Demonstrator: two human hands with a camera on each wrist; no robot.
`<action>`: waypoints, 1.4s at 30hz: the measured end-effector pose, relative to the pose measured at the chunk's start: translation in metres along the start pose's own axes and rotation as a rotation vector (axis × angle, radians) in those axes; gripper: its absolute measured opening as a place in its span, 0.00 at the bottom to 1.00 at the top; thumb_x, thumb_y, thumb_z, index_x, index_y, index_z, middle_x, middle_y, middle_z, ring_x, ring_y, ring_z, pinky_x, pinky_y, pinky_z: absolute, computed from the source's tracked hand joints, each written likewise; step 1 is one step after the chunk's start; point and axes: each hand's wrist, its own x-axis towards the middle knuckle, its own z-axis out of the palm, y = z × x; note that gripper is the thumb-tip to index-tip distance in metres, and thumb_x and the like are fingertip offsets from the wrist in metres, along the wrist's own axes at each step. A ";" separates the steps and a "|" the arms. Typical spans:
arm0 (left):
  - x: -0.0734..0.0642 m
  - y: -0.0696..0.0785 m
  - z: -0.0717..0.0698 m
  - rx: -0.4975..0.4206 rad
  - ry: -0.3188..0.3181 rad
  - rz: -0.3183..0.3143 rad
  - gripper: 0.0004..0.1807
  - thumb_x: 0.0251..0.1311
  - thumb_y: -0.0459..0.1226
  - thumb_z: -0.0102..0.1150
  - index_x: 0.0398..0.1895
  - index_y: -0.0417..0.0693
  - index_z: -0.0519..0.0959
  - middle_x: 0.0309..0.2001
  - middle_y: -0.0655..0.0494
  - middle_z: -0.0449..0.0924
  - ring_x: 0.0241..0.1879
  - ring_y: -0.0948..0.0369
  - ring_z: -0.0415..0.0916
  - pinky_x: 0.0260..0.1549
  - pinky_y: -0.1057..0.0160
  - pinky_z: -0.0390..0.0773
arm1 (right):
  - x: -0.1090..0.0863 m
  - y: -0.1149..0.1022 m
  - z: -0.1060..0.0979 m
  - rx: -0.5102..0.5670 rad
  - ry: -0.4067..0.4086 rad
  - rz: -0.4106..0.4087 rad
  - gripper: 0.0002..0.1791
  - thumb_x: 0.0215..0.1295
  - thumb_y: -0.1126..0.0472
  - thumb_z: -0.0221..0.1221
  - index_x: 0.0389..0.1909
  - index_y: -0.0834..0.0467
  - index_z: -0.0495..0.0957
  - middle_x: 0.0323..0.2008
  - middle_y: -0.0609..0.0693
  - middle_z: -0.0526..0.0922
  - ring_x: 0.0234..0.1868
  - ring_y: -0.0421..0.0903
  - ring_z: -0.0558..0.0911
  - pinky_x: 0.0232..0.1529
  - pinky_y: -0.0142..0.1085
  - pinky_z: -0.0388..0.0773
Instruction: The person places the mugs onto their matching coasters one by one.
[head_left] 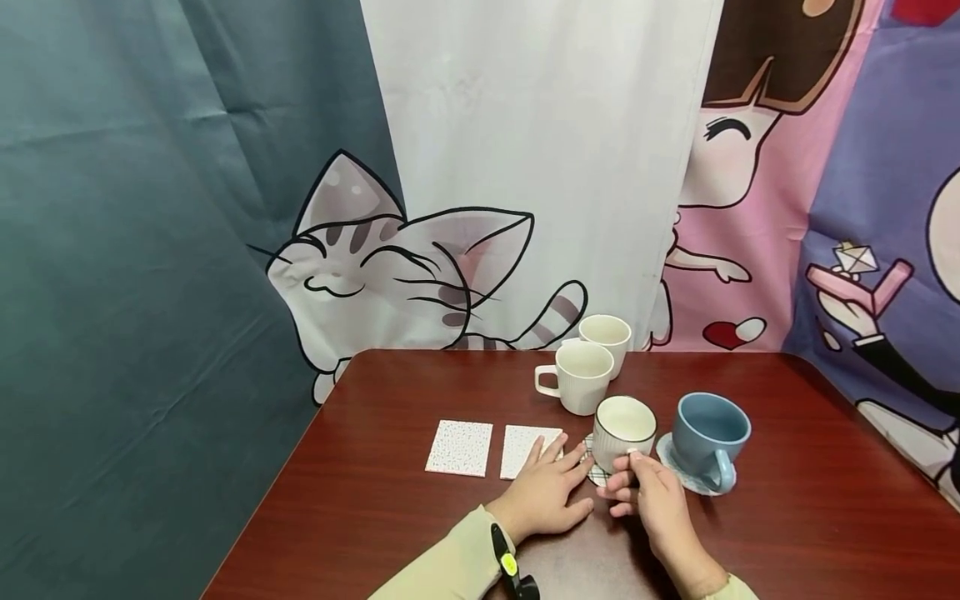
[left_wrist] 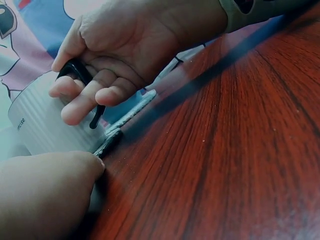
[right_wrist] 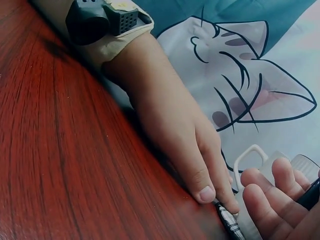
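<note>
A ribbed white mug (head_left: 624,427) with a dark rim is on a checked round coaster (head_left: 597,477), near the middle of the table. My right hand (head_left: 662,508) grips its black handle (left_wrist: 76,69), thumb on top and fingers curled through and below it. My left hand (head_left: 546,497) lies palm down on the table to the left, fingers spread. Its index finger and thumb reach the coaster's edge (right_wrist: 230,223), while its other fingertips overlap a square speckled coaster (head_left: 517,450).
Farther left lies another square speckled coaster (head_left: 459,448). A blue mug (head_left: 708,427) stands on a round coaster (head_left: 693,483) close to my right hand. Behind are two white mugs, one nearer (head_left: 583,382) and one farther (head_left: 607,332), by the table's back edge.
</note>
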 end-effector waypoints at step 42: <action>0.007 -0.009 -0.002 -0.028 -0.029 0.045 0.35 0.71 0.59 0.47 0.75 0.54 0.68 0.75 0.58 0.64 0.77 0.53 0.55 0.72 0.38 0.53 | 0.006 -0.010 -0.008 -0.021 -0.028 0.147 0.25 0.83 0.53 0.37 0.39 0.68 0.75 0.25 0.54 0.82 0.27 0.52 0.89 0.18 0.41 0.82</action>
